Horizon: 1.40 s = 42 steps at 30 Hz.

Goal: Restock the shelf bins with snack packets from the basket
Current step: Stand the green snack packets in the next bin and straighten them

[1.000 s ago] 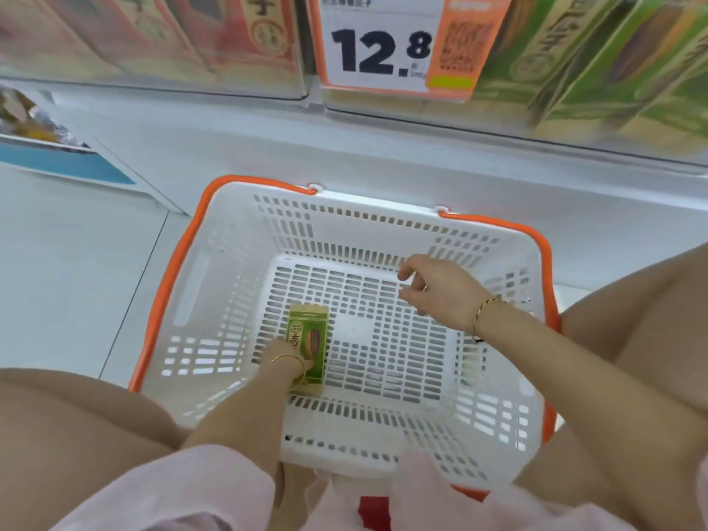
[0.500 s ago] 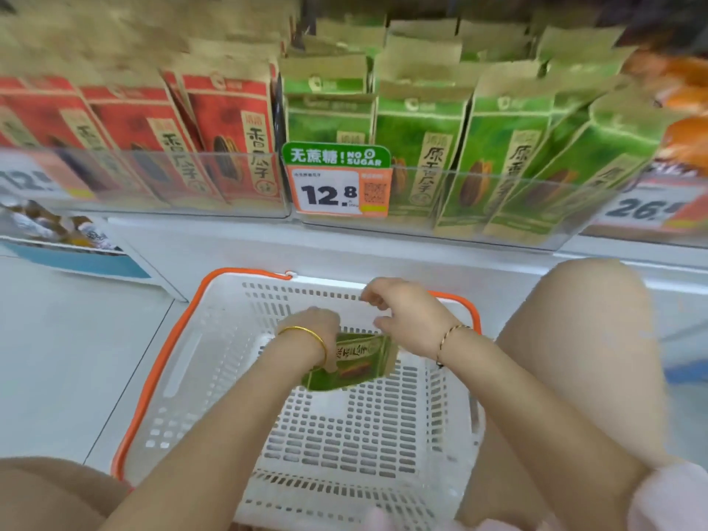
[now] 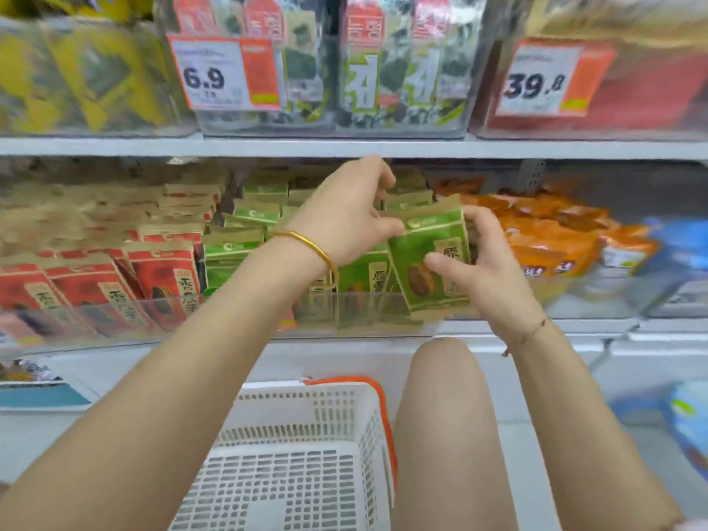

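Note:
A green snack packet [image 3: 423,254] with a brown top is held upright at the front of the clear shelf bin [image 3: 364,312] that holds several matching green packets. My right hand [image 3: 486,274] grips the packet's right side, thumb across its front. My left hand [image 3: 352,216] pinches its upper left corner, fingers reaching over the packets behind. The white basket [image 3: 306,454] with an orange rim sits on the floor below; the part of its inside that shows holds nothing.
Red packets [image 3: 115,285] fill the bin to the left and orange packets [image 3: 551,239] the bin to the right. An upper shelf [image 3: 344,147] carries bins with price tags 6.9 and 39.8. My bare knee [image 3: 444,377] is beside the basket.
My left hand picked the green packet out of the basket and raised it to the shelf. My right hand joined it on the packet. The view tilted up from the basket to the bins.

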### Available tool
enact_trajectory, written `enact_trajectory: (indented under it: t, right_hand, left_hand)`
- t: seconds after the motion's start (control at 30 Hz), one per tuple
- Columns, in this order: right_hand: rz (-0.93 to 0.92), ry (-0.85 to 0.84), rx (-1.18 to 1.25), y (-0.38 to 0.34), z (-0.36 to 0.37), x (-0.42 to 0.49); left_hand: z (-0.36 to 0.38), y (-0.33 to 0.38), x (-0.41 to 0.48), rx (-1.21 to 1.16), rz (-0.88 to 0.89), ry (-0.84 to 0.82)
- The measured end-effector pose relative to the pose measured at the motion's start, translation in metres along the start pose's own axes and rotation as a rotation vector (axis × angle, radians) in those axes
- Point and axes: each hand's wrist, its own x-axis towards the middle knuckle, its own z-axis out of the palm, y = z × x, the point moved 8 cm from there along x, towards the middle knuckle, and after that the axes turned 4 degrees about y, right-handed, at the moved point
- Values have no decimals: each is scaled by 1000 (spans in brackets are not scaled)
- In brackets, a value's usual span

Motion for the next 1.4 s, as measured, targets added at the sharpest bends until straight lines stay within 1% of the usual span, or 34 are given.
enact_trajectory:
  t: [0.1,0.17,0.23,0.3,0.37,0.43,0.53,0.63,0.7,0.77,0.83,0.9,0.93,0.97,1.0,1.03,1.07,1.13,1.17,1.2,1.27,1.33,1.4]
  right_hand:
    - [23,166,114,12,-33,3]
    - [22,230,173,16,-42,5]
    - [0,238,272,17,-40,8]
    - [-27,212,352,14,-29,14]
    - [-45,173,362,10,-12,21]
    - [-63,118,325,5,8,28]
    - [-63,36,272,2,28,37]
    - [-63,-48,207,-2,35,42]
    - [-82,-122,123,-5,43,44]
    - [-109,-198,-18,-8,53,45]
    - [-122,-244,-193,-9,59,47]
    - [-119,-250,-430,-5,57,52]
    - [-104,-255,-552,-1,56,54]
    - [-97,-266,-666,3,56,55]
    - [-109,-281,-780,5,59,55]
    - [-137,-292,-891,6,62,54]
    - [-163,-289,-973,5,62,54]
    - [-169,-249,-998,1,50,51]
    - [-144,-215,-973,-1,38,49]
    - [-115,-186,-970,-1,26,47]
    - [-84,-214,-1092,3,13,42]
    - [-109,-311,-1213,14,21,38]
    - [-144,-368,-1269,22,32,35]
  left_hand:
    - [37,-16,21,135,-25,-38]
    - [57,-31,23,321,-46,-32]
    - [63,-46,19,533,-68,-7]
    - [60,-60,15,635,-108,-20]
    - [55,-71,16,656,-134,-82]
    - [51,-75,22,637,-120,-133]
    - [45,-76,33,537,-65,-77]
    - [43,-79,33,411,-45,-86]
    - [36,-83,30,357,-22,-102]
    - [26,-89,27,331,9,-102]
    - [15,-94,26,275,45,-68]
    - [-3,-93,23,106,-8,36]
    - [-12,-92,20,-17,-55,90]
    - [-18,-87,15,-155,-81,107]
    - [-19,-79,11,-267,-81,86]
    - [-16,-68,8,-318,-52,23]
    - [-9,-58,6,-270,2,-56]
    - [10,-44,4,70,121,-160]
    - [18,-41,4,236,164,-173]
    - [22,-39,5,331,188,-154]
    - [29,-38,9,425,195,-117]
    - [39,-38,12,494,196,-126]
    - [43,-37,13,527,186,-112]
